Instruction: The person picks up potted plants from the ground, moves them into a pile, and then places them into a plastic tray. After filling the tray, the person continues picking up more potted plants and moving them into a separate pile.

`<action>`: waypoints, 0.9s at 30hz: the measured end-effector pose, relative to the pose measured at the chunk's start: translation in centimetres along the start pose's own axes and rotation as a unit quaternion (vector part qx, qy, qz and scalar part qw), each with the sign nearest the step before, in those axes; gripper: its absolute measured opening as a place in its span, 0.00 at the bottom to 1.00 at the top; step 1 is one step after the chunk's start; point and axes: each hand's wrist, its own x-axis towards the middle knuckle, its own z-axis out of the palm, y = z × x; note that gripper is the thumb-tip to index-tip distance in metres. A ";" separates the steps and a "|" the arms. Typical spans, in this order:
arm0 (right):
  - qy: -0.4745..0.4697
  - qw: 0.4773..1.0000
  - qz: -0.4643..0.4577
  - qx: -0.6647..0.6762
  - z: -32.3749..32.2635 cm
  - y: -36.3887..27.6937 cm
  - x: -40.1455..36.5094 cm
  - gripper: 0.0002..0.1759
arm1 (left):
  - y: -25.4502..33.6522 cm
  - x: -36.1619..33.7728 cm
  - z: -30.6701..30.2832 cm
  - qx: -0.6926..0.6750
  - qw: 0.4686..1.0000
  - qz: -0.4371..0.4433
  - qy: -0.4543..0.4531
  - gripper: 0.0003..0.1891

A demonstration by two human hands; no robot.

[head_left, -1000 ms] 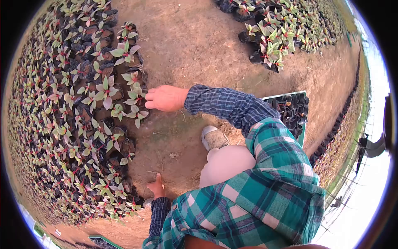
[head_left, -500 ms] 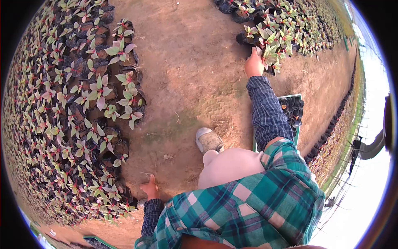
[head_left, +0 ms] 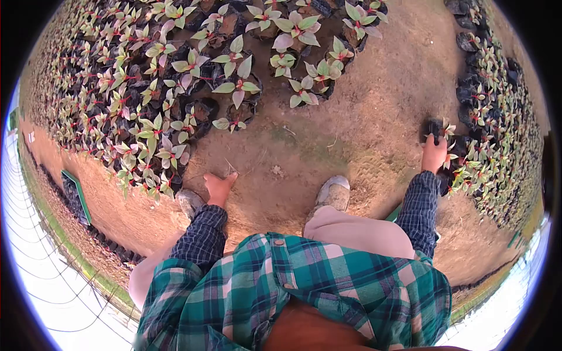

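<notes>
My right hand [head_left: 434,154] is closed around a small seedling in a black grow bag [head_left: 435,127], at the near edge of the right-hand block of seedlings [head_left: 489,134]. The bag's dark side shows beyond my fingertips, and a few pale leaves stick out to its right. My left hand [head_left: 219,188] hangs above the bare soil with thumb and fingers apart, holding nothing. Closest to it is the corner of the large left block of seedlings [head_left: 152,131], whose green and pinkish leaves rise from black bags.
A brown dirt path [head_left: 374,111] runs between the two blocks. My shoes [head_left: 335,192] stand on it. A green-edged tray [head_left: 76,196] lies far left, and part of another green edge [head_left: 394,213] shows beside my right sleeve.
The view has swung left, bringing more of the left block into sight. My right hand now has a black-bagged seedling at the block's edge; my left hand stays low and empty.
</notes>
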 end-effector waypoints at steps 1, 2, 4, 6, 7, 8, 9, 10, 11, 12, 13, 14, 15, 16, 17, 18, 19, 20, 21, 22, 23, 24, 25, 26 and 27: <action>-0.031 0.998 -0.047 -0.015 0.6 -2.1 -2.4 0.15 | 0.0 0.0 0.0 0.008 1.000 0.004 0.001 0.52; -0.090 0.989 -0.118 -0.016 1.3 -4.0 -4.6 0.14 | 0.0 0.0 0.0 0.004 1.000 -0.007 0.003 0.52; -0.233 0.953 -0.193 0.001 2.7 -8.6 -9.1 0.12 | 0.0 0.0 0.1 0.010 1.000 -0.009 0.006 0.52; -0.374 0.897 -0.233 0.035 4.3 -13.6 -13.1 0.10 | -0.1 -0.2 0.2 0.009 1.000 -0.010 0.016 0.52; -0.429 0.861 -0.267 0.054 5.4 -15.5 -14.9 0.09 | -0.1 -0.2 0.3 0.011 1.000 -0.004 0.024 0.52; -0.461 0.811 -0.353 0.070 6.7 -17.2 -16.5 0.09 | -0.1 -0.2 0.3 0.009 1.000 -0.011 0.028 0.52; -0.488 0.751 -0.436 0.087 8.1 -18.8 -18.0 0.09 | -0.2 -0.4 0.4 -0.004 0.999 0.008 0.036 0.50; -0.507 0.699 -0.495 0.102 9.6 -20.3 -19.6 0.10 | -0.4 -0.8 0.5 -0.016 0.998 0.027 0.044 0.49; -0.520 0.643 -0.551 0.117 11.0 -21.7 -21.2 0.10 | -0.8 -1.3 0.8 -0.019 0.998 0.020 0.048 0.49; -0.539 0.598 -0.585 0.092 11.9 -23.1 -22.7 0.11 | -1.2 -1.4 1.2 -0.030 0.997 0.041 0.060 0.45; -0.556 0.553 -0.617 0.067 12.9 -24.4 -24.0 0.11 | -1.9 -1.2 1.7 -0.040 0.995 0.063 0.072 0.41; -0.545 0.526 -0.649 0.076 14.1 -25.6 -25.3 0.11 | -3.4 -0.5 2.9 -0.040 0.994 0.058 0.078 0.41; -0.535 0.497 -0.678 0.084 15.5 -26.5 -26.5 0.11 | -5.5 0.3 4.6 0.116 0.978 0.162 0.062 0.37; -0.538 0.491 -0.679 0.089 17.1 -26.9 -27.8 0.11 | -6.1 -0.1 4.9 0.195 0.958 0.205 0.049 0.35; -0.493 0.489 -0.706 0.137 18.9 -27.0 -29.2 0.11 | -6.5 -0.4 5.1 0.270 0.929 0.250 0.042 0.32; -0.447 0.486 -0.728 0.185 20.1 -27.1 -29.9 0.11 | -5.0 -2.0 4.5 0.120 0.980 0.155 0.029 0.31; -0.451 0.483 -0.727 0.188 20.8 -27.3 -29.8 0.11 | -2.9 -3.7 4.0 -0.036 0.998 0.056 0.016 0.31; -0.486 0.466 -0.733 0.095 21.4 -27.5 -29.7 0.11 | -0.9 -5.0 3.7 -0.027 0.995 0.070 0.060 0.30; -0.515 0.444 -0.733 0.001 21.9 -27.4 -29.5 0.11 | -0.1 -5.2 4.0 -0.028 0.996 0.067 0.060 0.30; -0.521 0.448 -0.725 0.038 22.3 -26.8 -28.9 0.10 | 0.7 -5.0 4.1 -0.046 0.996 0.073 0.022 0.32; -0.525 0.448 -0.723 0.039 21.7 -26.5 -27.8 0.10 | 1.1 -4.9 4.3 -0.063 0.995 0.078 -0.017 0.34; -0.515 0.487 -0.697 0.108 20.5 -26.4 -26.1 0.11 | 1.1 -4.4 5.2 -0.083 0.992 0.097 -0.018 0.41; -0.499 0.524 -0.668 0.174 19.2 -25.9 -24.2 0.12 | 1.6 -4.5 5.0 -0.083 0.992 0.096 -0.024 0.41; -0.481 0.575 -0.637 0.179 18.1 -24.8 -22.1 0.13 | 2.7 -4.9 4.2 -0.034 0.996 0.085 0.000 0.44; -0.457 0.627 -0.604 0.179 16.7 -23.5 -19.6 0.15 | 3.9 -5.0 4.0 0.015 0.997 0.078 0.021 0.48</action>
